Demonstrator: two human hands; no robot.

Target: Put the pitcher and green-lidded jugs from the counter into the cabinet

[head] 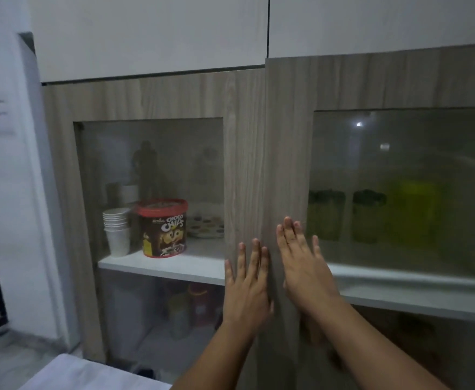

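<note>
Behind the right glass door (pixel 287 164) two green-lidded jugs (pixel 325 213) (pixel 368 215) stand side by side on the white shelf (pixel 416 280), blurred by the frosted pane. A yellow-green pitcher (pixel 416 212) stands to their right on the same shelf. My left hand (pixel 247 288) lies flat on the wooden frame of the left door (pixel 244 164), fingers spread, holding nothing. My right hand (pixel 304 268) presses flat against the right door's wooden frame, also empty. The right door stands slightly proud of the left one.
The left compartment holds a Choco Chips tub (pixel 163 229), a stack of white paper cups (pixel 116 230) and a plate (pixel 206 223). Bottles (pixel 191 308) show dimly on the lower shelf. White upper cabinets (pixel 152 35) hang above. A white counter corner (pixel 90 375) sits at the bottom left.
</note>
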